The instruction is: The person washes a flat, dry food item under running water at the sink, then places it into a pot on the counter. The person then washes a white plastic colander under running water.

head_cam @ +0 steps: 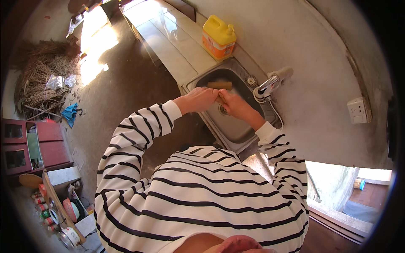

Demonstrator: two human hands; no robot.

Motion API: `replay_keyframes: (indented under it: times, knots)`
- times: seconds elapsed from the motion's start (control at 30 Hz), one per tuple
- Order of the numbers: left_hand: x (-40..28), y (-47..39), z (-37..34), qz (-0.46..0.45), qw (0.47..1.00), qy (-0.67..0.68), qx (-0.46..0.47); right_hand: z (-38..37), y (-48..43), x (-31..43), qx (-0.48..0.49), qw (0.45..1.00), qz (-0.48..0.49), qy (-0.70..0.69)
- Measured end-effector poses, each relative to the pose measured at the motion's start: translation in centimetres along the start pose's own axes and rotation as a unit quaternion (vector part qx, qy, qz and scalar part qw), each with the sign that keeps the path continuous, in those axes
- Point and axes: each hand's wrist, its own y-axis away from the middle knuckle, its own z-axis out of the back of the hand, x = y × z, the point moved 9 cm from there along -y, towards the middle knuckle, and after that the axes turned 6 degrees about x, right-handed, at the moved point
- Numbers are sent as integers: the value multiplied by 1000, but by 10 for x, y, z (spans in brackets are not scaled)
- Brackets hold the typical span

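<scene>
Over the stainless steel sink, my left hand and my right hand meet at the fingertips, with the fingers of both curled in. A small tan bit shows between them, but whether it is a held thing or part of a finger is unclear. Just beyond my hands, a brown oblong piece lies in the basin; its material cannot be made out. Below my right hand, the drain is partly covered. A chrome faucet rises at the sink's right rim, beside a round strainer basket.
A yellow pump jug stands on the tiled counter behind the sink. The wall has a socket on the right. Across the floor at left are a brushwood pile, a blue umbrella and a red cabinet.
</scene>
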Motion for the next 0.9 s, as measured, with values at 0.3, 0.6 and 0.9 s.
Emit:
replay_keyframes:
  times: [0.3, 0.6, 0.9]
  knots:
    - [30, -17, -25, 233, 854, 464, 33, -7, 10, -62, 4, 982, -133, -134]
    - [-78, -13, 70, -192, 957, -155, -153, -8, 27, -9, 157, 596, -342, -709]
    - [-29, -52, 10, 18, 982, -176, 62, 6, 3, -55, 59, 984, -168, -20]
